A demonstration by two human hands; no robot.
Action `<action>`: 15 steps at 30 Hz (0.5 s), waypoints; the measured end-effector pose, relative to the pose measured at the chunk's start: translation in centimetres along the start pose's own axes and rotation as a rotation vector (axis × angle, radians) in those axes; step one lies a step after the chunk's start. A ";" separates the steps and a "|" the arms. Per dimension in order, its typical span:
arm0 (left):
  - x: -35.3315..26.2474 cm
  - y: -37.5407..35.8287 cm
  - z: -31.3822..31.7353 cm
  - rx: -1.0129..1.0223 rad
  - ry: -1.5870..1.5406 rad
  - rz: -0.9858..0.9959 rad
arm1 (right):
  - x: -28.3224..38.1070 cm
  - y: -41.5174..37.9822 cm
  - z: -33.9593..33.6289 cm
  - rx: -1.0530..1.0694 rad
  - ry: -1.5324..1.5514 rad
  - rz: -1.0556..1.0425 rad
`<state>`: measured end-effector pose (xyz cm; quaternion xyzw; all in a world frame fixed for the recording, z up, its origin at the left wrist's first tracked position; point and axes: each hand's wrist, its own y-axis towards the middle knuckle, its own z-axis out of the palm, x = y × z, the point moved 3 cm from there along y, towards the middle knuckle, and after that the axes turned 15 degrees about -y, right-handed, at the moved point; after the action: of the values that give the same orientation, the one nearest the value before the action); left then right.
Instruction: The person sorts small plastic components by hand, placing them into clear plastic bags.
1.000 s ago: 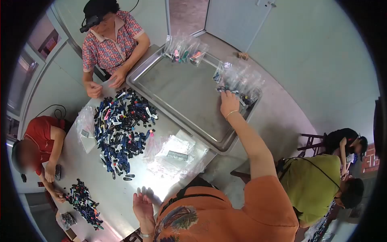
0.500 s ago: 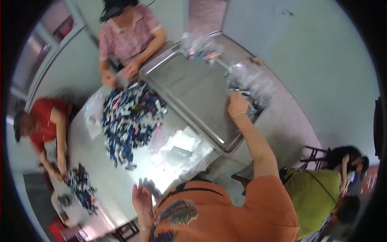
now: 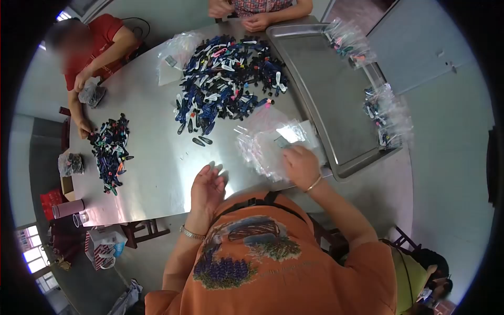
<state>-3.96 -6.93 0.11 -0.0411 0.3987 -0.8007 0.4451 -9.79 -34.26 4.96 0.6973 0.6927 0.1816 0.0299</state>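
My left hand (image 3: 208, 189) is at the table's near edge, palm up, fingers loosely bent and apart, holding nothing. My right hand (image 3: 302, 167) lies over the near right part of a stack of clear plastic bags (image 3: 257, 149). Its fingers are curled, and the fingertips are hidden against the plastic, so I cannot make out what they grip. Beyond the bags spreads a large heap of hair clips (image 3: 220, 79), mostly dark blue, black and white. Two dark hair clips (image 3: 202, 140) lie apart at the heap's near side.
A metal tray (image 3: 344, 110) on the right bears filled clear bags (image 3: 387, 115) along its far right side. A person in red (image 3: 100, 50) sits at left near a smaller clip pile (image 3: 111, 152). Another person's hand (image 3: 257, 22) rests at the far edge. A pink cup (image 3: 68, 209) stands at lower left.
My right hand has left the filled bags on the tray and come back to the plastic bag stack. My left hand still shows bent, empty fingers. The camera view has turned.
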 end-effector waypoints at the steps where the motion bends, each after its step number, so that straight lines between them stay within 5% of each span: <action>1: -0.1 0.1 -0.1 0.005 0.002 -0.006 | 0.7 -0.3 1.1 -0.010 0.013 0.049; 6: -1.6 -0.2 -0.5 -0.020 0.114 -0.043 | 1.4 0.3 1.2 -0.228 -0.145 0.196; 9: -1.6 0.5 -0.7 -0.003 0.185 -0.101 | -1.1 1.3 -0.4 -0.430 -0.537 0.394; 11: -1.2 0.6 -0.1 -0.011 0.207 -0.122 | -4.1 0.7 1.3 -0.083 -0.435 0.583; 15: -0.9 0.7 0.4 0.030 0.222 -0.167 | -4.9 0.2 1.2 0.033 -0.160 0.659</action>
<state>-2.75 -6.69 0.12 0.0213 0.4286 -0.8405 0.3306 -9.14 -38.80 2.88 0.8962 0.4283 0.1149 0.0127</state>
